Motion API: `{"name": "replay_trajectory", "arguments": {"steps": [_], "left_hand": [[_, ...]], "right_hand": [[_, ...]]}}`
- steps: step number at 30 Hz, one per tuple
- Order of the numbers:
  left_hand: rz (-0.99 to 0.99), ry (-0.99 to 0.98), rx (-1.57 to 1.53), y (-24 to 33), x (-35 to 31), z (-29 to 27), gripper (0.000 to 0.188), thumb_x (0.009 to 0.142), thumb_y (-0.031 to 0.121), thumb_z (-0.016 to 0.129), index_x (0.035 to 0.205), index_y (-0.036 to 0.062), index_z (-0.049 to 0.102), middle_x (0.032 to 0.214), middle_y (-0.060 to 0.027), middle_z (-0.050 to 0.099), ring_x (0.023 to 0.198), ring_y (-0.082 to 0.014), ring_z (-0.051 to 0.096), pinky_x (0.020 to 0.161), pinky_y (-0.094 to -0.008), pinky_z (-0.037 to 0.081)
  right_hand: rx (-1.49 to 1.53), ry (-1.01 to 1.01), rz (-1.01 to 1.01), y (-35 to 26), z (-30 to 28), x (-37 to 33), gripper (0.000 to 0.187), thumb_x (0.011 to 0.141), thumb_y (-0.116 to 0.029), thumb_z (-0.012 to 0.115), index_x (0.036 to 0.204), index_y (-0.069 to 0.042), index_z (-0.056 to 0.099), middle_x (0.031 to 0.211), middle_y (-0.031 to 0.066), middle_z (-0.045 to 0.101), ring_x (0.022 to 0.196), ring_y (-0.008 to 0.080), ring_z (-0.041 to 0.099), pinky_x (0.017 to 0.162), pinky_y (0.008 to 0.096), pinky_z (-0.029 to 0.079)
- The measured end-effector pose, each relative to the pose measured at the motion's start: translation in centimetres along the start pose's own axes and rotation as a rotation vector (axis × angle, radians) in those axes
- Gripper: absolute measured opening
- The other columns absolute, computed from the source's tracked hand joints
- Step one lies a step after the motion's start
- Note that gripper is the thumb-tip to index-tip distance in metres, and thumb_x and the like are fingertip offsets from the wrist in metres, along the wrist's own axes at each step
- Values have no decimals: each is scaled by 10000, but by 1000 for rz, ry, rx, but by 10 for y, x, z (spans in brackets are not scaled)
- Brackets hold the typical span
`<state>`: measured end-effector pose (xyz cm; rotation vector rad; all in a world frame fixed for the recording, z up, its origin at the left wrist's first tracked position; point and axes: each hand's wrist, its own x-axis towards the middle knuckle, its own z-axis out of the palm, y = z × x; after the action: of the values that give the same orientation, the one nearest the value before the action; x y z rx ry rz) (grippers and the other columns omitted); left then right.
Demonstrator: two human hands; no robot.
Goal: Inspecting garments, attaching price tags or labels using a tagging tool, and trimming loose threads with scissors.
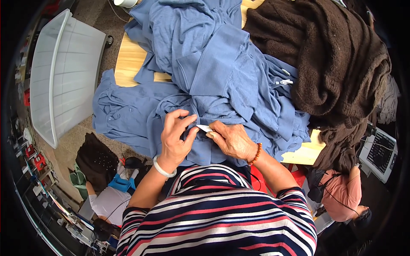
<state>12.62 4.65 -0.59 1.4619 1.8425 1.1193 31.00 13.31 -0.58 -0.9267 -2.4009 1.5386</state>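
Blue knit garments (218,72) with buttons lie heaped in front of me. My left hand (175,134) is at the near part of the heap, its thumb and forefinger apart beside a dark button on the blue cloth. It wears a white bangle. My right hand (232,138), with an orange bead bracelet at the wrist, is closed on a small pale pointed tool (204,128). Its tip points left toward the left fingers. The rest of that tool is hidden in my grip, so its exact kind does not show.
Dark brown knitwear (329,55) is piled at the right of the wooden table (130,59). Small white pieces (284,81) lie on the blue cloth. A large white plastic bin (70,70) stands left. Two other people sit nearby, one in pink (339,194), one in pale clothing (109,202).
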Motion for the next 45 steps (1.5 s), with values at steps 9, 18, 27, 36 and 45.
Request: {"name": "replay_trajectory", "arguments": {"steps": [9, 18, 27, 36, 45], "left_hand": [[-10, -20, -198, -9, 0, 7, 237, 756, -93, 656, 969, 6, 679, 1034, -117, 607, 859, -182, 617, 759, -264, 488], [-288, 63, -570, -25, -12, 18, 112, 854, -75, 603, 956, -43, 636, 1046, -152, 662, 906, -147, 624, 783, -254, 497], [-485, 116, -894, -27, -13, 16, 64, 898, -4, 608, 958, -16, 625, 1118, -196, 648, 787, -57, 547, 722, -187, 435], [-500, 155, -904, -23, -15, 20, 61, 892, 1, 619, 952, -9, 625, 1137, -212, 635, 938, -133, 599, 837, -236, 453], [-513, 144, -898, -29, -20, 21, 62, 893, -7, 612, 953, -22, 618, 1131, -226, 631, 1043, -205, 605, 914, -290, 459]], "right_hand": [[-51, -46, 16, -4, -4, 2, 194, 930, -234, 557, 958, -46, 520, 686, 159, 611, 610, 375, 593, 521, 446, 431], [-107, -7, 13, -5, -4, 8, 226, 901, -231, 611, 997, -39, 543, 663, 135, 596, 561, 338, 590, 498, 409, 433], [-280, -7, 14, -22, -13, 14, 234, 887, -226, 619, 963, -33, 509, 694, 139, 609, 599, 329, 614, 516, 414, 458], [-452, -30, 42, -30, -1, 23, 232, 891, -238, 604, 931, -38, 495, 712, 133, 616, 567, 316, 616, 498, 411, 468], [-444, 14, 17, -31, 4, 21, 222, 898, -227, 595, 903, -35, 483, 695, 129, 602, 557, 311, 612, 473, 408, 463]]}}
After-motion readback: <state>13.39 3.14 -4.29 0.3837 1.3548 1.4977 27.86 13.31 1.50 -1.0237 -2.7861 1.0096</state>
